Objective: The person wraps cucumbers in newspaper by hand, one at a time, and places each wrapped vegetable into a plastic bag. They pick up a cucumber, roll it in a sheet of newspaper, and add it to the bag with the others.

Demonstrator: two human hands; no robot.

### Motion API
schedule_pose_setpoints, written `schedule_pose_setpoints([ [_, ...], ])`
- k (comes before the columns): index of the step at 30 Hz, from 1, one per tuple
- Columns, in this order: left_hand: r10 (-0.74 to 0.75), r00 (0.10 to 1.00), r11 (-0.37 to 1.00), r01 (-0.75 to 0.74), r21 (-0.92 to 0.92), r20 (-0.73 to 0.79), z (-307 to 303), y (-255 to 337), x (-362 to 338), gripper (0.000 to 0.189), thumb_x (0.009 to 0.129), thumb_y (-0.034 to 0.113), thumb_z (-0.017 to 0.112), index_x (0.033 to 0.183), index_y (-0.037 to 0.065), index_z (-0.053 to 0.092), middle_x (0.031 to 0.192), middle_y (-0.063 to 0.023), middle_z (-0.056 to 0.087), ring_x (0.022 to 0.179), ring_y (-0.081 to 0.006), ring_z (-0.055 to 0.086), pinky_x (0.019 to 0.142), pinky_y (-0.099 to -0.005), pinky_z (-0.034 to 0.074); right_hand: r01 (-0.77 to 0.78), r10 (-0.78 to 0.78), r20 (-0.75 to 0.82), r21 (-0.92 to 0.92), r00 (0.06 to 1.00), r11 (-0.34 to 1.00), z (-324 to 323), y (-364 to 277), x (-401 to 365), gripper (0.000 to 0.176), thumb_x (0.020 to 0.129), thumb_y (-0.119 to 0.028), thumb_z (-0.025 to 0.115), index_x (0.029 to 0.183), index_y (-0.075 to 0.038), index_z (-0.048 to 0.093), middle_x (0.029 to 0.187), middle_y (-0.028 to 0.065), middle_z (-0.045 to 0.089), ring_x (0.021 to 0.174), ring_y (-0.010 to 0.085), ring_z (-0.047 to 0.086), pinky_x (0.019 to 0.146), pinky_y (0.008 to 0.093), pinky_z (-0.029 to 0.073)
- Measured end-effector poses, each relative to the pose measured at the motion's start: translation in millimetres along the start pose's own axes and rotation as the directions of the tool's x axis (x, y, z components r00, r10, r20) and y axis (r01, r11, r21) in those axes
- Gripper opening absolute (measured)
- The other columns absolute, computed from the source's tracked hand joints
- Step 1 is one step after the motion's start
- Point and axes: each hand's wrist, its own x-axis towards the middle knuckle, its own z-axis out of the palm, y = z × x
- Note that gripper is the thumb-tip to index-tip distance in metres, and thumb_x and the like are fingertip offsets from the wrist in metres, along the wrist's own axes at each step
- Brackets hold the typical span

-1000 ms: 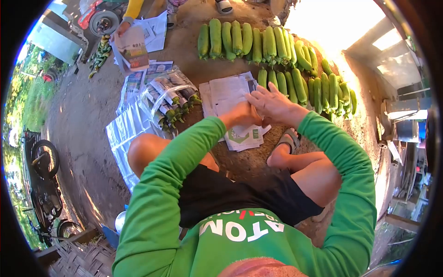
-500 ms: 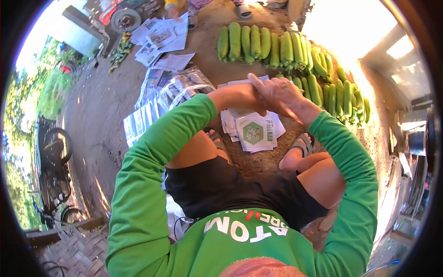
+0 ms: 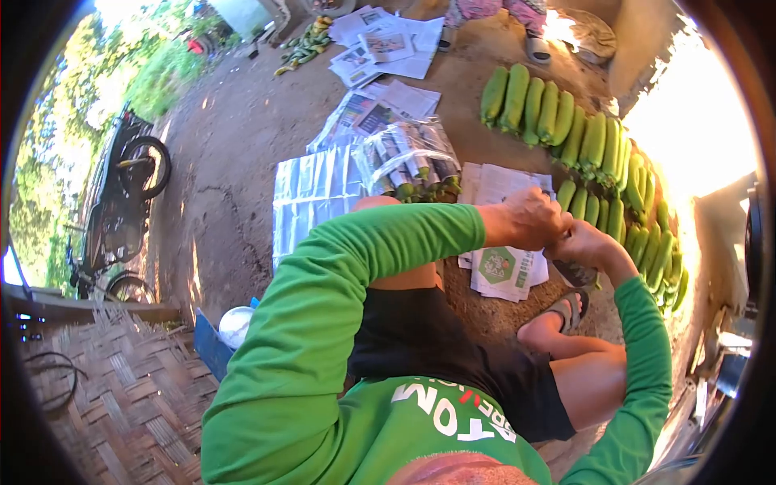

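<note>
My left hand [image 3: 529, 218] is closed, its fingers bunched over the stack of paper sheets [image 3: 490, 187]. Pressed close beside it, my right hand [image 3: 592, 244] is closed too; what the fingers of either hand pinch is too small to make out. Just below my right hand shows a dark printed paper roll [image 3: 575, 273] with a bit of green at its end, mostly hidden by the hand. A sheet with a green hexagon [image 3: 496, 265] lies beneath my forearm. Long green gourds [image 3: 594, 141] lie in rows to the right of my hands.
Paper-wrapped gourds in a clear plastic bag [image 3: 408, 153] lie left of the stack. Newspaper sheets [image 3: 388, 44] spread behind. A person's sandalled feet [image 3: 537, 50] are at the back. Bananas [image 3: 305, 44] lie far left, and a motorcycle [image 3: 121, 194] stands at the left edge.
The view has swung left, so things appear further right. My hands, earlier crossed with fingers partly extended, are now closed together. The dark paper roll has come into sight below the right hand.
</note>
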Motion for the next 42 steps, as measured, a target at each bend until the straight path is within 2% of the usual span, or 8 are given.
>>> schedule_pose_setpoints([
  [6, -0.213, 0.777, 0.818, 0.474, -0.327, 0.592, -32, -15, 11, 0.046, 0.064, 0.030, 0.081, 0.100, 0.003, 0.072, 0.090, -0.0216, 0.073, 0.081, -0.0366, 0.072, 0.073, -0.0414, 0.057, 0.134, -0.515, -0.192, -0.837, 0.835, 0.530, 15, -13, -10, 0.060, 0.068, -0.021, 0.086, 0.119, -0.008, 0.058, 0.098, 0.0136, 0.067, 0.094, 0.0337, 0.067, 0.085, 0.0425, 0.052],
  [10, -0.133, 0.571, 0.557, 0.719, -0.415, 0.810, -36, -36, 10, 0.046, 0.064, 0.030, 0.081, 0.100, 0.001, 0.072, 0.095, -0.0187, 0.074, 0.086, -0.0315, 0.071, 0.076, -0.0390, 0.056, 0.108, -0.577, -0.148, -0.916, 0.803, 0.385, 19, -10, 0, 0.063, 0.067, -0.021, 0.085, 0.120, -0.007, 0.055, 0.096, 0.0098, 0.065, 0.092, 0.0315, 0.068, 0.084, 0.0436, 0.052],
  [16, -0.051, 0.920, 0.973, 0.134, -0.188, 0.388, -32, -26, 4, 0.045, 0.067, 0.025, 0.081, 0.107, 0.008, 0.072, 0.098, -0.0151, 0.075, 0.092, -0.0313, 0.073, 0.079, -0.0435, 0.057, 0.168, -0.211, -0.145, -0.260, 0.967, 0.951, 13, -9, 1, 0.046, 0.072, -0.020, 0.077, 0.111, 0.000, 0.062, 0.085, 0.0111, 0.067, 0.078, 0.0257, 0.067, 0.074, 0.0412, 0.054],
  [20, 0.127, 0.992, 0.990, -0.127, -0.055, -0.003, -24, -22, 6, 0.032, 0.072, 0.020, 0.074, 0.101, 0.009, 0.066, 0.088, -0.0127, 0.071, 0.083, -0.0316, 0.072, 0.071, -0.0435, 0.054, -0.125, 0.097, 0.111, 0.276, 0.989, 0.953, -9, -13, -9, 0.037, 0.076, -0.021, 0.071, 0.105, 0.001, 0.065, 0.087, 0.0046, 0.066, 0.075, 0.0141, 0.062, 0.070, 0.0317, 0.051],
  [24, 0.071, 0.969, 0.978, -0.021, -0.208, 0.235, -73, -20, 15, 0.042, 0.066, 0.022, 0.078, 0.103, 0.005, 0.066, 0.088, -0.0141, 0.072, 0.084, -0.0339, 0.072, 0.074, -0.0447, 0.055, 0.048, -0.045, -0.043, 0.070, 0.998, 0.996, -20, -46, -31, 0.039, 0.073, -0.021, 0.071, 0.106, 0.001, 0.065, 0.084, 0.0042, 0.065, 0.078, 0.0146, 0.062, 0.070, 0.0307, 0.050],
  [28, 0.011, 0.800, 0.845, 0.314, -0.433, 0.600, -93, -37, 18, 0.046, 0.071, 0.030, 0.081, 0.110, 0.008, 0.071, 0.096, -0.0169, 0.074, 0.091, -0.0334, 0.071, 0.080, -0.0430, 0.054, 0.223, -0.550, -0.236, -0.735, 0.801, 0.641, -1, -53, -45, 0.054, 0.078, -0.011, 0.069, 0.129, -0.001, 0.054, 0.106, 0.0178, 0.067, 0.093, 0.0343, 0.067, 0.081, 0.0411, 0.053],
  [33, 0.127, 0.873, 0.822, 0.173, -0.543, 0.471, -79, -52, 15, 0.062, 0.072, 0.050, 0.083, 0.119, 0.010, 0.072, 0.103, -0.0177, 0.075, 0.097, -0.0348, 0.071, 0.088, -0.0432, 0.055, 0.358, -0.556, -0.251, -0.547, 0.792, 0.757, 5, -45, -39, 0.065, 0.075, 0.000, 0.069, 0.138, -0.003, 0.051, 0.112, 0.0220, 0.065, 0.096, 0.0388, 0.066, 0.084, 0.0421, 0.053],
  [42, -0.070, 0.982, 0.976, 0.104, -0.193, 0.178, -116, -33, 1, 0.070, 0.074, 0.075, 0.071, 0.104, 0.012, 0.073, 0.092, -0.0128, 0.075, 0.090, -0.0347, 0.071, 0.077, -0.0455, 0.053, 0.286, -0.219, -0.349, 0.154, 0.911, 0.946, -10, -33, -46, 0.071, 0.081, -0.003, 0.055, 0.152, -0.006, 0.045, 0.099, 0.0042, 0.058, 0.067, 0.0062, 0.048, 0.056, 0.0218, 0.042],
])
